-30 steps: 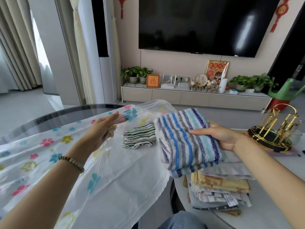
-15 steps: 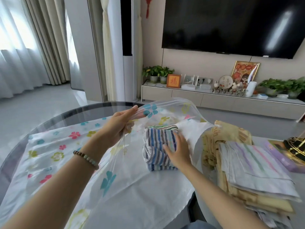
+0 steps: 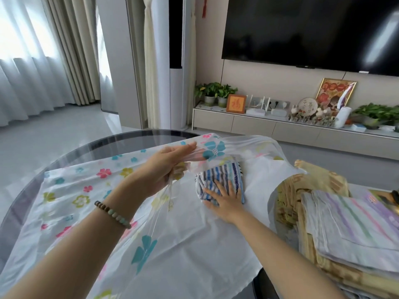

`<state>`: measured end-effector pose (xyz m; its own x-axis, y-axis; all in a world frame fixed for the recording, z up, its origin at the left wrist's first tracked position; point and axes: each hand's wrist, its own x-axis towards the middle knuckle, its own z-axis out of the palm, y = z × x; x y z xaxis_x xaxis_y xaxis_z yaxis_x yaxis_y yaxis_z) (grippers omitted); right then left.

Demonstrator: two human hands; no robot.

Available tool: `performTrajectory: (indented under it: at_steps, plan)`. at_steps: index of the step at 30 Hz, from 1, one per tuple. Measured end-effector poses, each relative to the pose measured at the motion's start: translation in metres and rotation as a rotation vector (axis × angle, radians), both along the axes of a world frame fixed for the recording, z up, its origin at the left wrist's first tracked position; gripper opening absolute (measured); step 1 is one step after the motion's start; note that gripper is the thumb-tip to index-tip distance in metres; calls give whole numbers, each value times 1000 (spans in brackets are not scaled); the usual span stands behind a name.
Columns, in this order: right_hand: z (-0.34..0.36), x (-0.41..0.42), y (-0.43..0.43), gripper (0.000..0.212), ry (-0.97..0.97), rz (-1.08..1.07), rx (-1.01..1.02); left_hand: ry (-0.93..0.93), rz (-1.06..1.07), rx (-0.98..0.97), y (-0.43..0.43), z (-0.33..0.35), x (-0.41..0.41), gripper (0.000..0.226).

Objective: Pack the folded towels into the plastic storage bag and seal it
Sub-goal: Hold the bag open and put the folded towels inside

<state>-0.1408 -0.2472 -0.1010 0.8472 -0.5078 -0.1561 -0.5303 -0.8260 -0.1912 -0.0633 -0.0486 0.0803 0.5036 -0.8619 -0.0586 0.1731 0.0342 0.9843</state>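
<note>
Blue-striped towel (image 3: 224,175), flower-printed white bag (image 3: 86,186)

Wall television (image 3: 311,29), low cabinet (image 3: 280,128), bright curtained window (image 3: 26,50).

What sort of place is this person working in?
Most likely a home living room: a large wall-mounted TV, a low cabinet beneath it carrying potted plants and a framed picture, and long curtains to the left.

I see, well beyond the left fingers (image 3: 187,146), a black TV (image 3: 313,29) | beneath it a low console (image 3: 254,126) bearing potted plants (image 3: 213,91), an orange frame (image 3: 236,104), a white router (image 3: 257,108) | curtains (image 3: 64,50) far left of those fingers | glass table (image 3: 133,137) rim just beyond them.
</note>
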Motion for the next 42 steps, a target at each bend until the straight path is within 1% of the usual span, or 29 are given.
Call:
performTrajectory:
  at_steps: [2,5,7,9,12,15,17,19,21,23,24,25,26,27,28,29,30,31,32,33,34,36,38,39,40,42]
  plan:
    - [3,10,-6,58,18,-9,24,-3,6,-3,0,-1,2,32]
    - [9,11,-2,58,-2,23,59,18,44,-17,-4,-2,4,30]
    - [18,-3,4,59,-73,79,138,35,59,-25,-9,-5,2,29]
    - [35,-31,12,62,-157,149,287,28,56,-22,-15,-10,-1,30]
    - [69,-88,19,61,-223,184,587,21,57,-15,-21,-15,-9,28]
    - [102,-150,12,46,-317,142,789,54,59,-20,-28,-23,-12,27]
    - [119,-188,-3,41,-405,47,811,58,53,-5,-35,-29,-15,27]
    - [132,-221,-25,41,-516,-62,772,74,51,5,-41,-32,-20,26]
    - [140,-248,-48,54,-605,-167,658,102,55,14,-48,-34,-26,26]
    - [141,-269,-70,61,-631,-343,517,112,60,28,-51,-35,-31,26]
    - [138,-279,-81,73,-611,-439,471,114,61,32,-52,-35,-33,26]
    - [135,-285,-89,98,-584,-534,459,115,63,37,-53,-35,-36,26]
    - [132,-290,-96,127,-559,-626,490,115,65,41,-54,-35,-38,26]
    - [129,-294,-100,140,-538,-680,530,115,70,44,-55,-35,-40,25]
    - [126,-297,-105,129,-511,-720,613,114,74,47,-56,-35,-41,25]
    - [126,-297,-105,98,-514,-757,715,110,77,51,-56,-36,-42,25]
    - [124,-297,-107,67,-545,-780,776,104,80,55,-57,-36,-42,25]
    - [122,-296,-108,47,-560,-799,767,99,81,60,-57,-37,-42,25]
    - [119,-296,-110,40,-587,-816,741,97,81,64,-58,-37,-42,26]
    - [119,-295,-111,37,-620,-828,716,96,79,67,-58,-38,-41,26]
    - [117,-294,-114,40,-656,-845,686,94,79,66,-59,-38,-42,26]
    - [115,-293,-115,56,-676,-890,661,81,83,66,-60,-37,-43,25]
    - [116,-291,-114,74,-636,-928,654,55,89,78,-61,-37,-45,25]
    - [117,-291,-112,78,-604,-931,649,44,89,82,-61,-37,-46,25]
    - [118,-290,-112,78,-572,-920,656,36,89,85,-60,-37,-47,26]
    - [123,-287,-109,61,-576,-859,695,17,89,85,-58,-35,-48,27]
